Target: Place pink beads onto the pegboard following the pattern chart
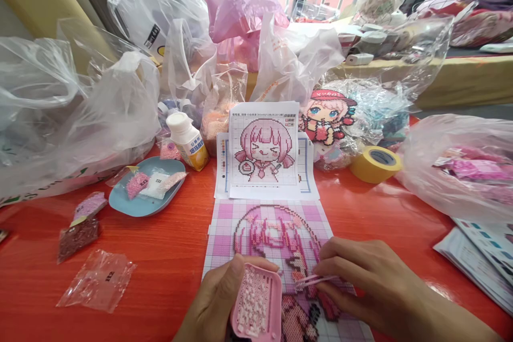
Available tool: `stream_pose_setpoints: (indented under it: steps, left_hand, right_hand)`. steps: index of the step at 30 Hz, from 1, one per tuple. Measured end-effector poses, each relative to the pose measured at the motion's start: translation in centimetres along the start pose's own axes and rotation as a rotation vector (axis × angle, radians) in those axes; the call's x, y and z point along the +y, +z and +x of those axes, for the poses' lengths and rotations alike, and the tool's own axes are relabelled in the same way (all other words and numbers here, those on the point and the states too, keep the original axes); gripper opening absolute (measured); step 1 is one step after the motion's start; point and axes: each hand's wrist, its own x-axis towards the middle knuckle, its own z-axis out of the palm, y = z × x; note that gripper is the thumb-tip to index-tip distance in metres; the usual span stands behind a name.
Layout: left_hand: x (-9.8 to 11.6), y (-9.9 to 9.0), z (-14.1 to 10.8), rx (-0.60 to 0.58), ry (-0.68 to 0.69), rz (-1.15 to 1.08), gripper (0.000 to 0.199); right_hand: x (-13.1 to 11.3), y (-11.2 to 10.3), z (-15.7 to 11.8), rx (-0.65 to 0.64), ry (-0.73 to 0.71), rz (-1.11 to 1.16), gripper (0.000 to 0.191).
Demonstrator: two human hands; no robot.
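My left hand (218, 294) grips a small pink tray (276, 299) holding many pale beads (253, 299), with the thumb along its edge. Pinched between the fingers of my right hand (360, 272) is a pair of pink tweezers (316, 279), its tips at the bead picture. That picture lies on a gridded pegboard (220, 224), where dark, pink and magenta fuse beads outline a character's head and hair. My hands and the tray cover part of the board. Behind it leans a printed pattern sheet (264, 149) showing a pink-haired cartoon figure.
A blue plate (120, 203) with bead packets stands left, near a small bottle (186, 139). Bead bags (80, 235) and a clear bag marked H2 (98, 280) lie on the red table. Yellow tape (374, 164), papers (476, 262) and plastic bags (452, 165) are right.
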Motion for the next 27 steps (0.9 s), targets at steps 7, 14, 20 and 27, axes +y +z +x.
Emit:
stream_pose_setpoints:
  steps: [7, 14, 20, 27]
  left_hand:
    - [-0.6, -0.4, 0.5, -0.082, 0.0, -0.072, 0.069]
    - [-0.9, -0.6, 0.8, -0.135, 0.011, -0.062, 0.063]
    - [-0.8, -0.6, 0.9, -0.196, -0.005, -0.001, 0.067]
    - [-0.6, -0.3, 0.9, -0.211, -0.008, 0.01, 0.065]
  right_hand:
    - [0.1, -0.1, 0.0, -0.001, -0.012, -0.02, 0.011]
    - [0.0, -0.3, 0.3, 0.014, -0.036, -0.009, 0.009]
    - [-0.3, -0.6, 0.2, 0.098, 0.004, -0.01, 0.011]
    - [-0.9, -0.9, 0.6, 0.126, -0.011, -0.006, 0.012]
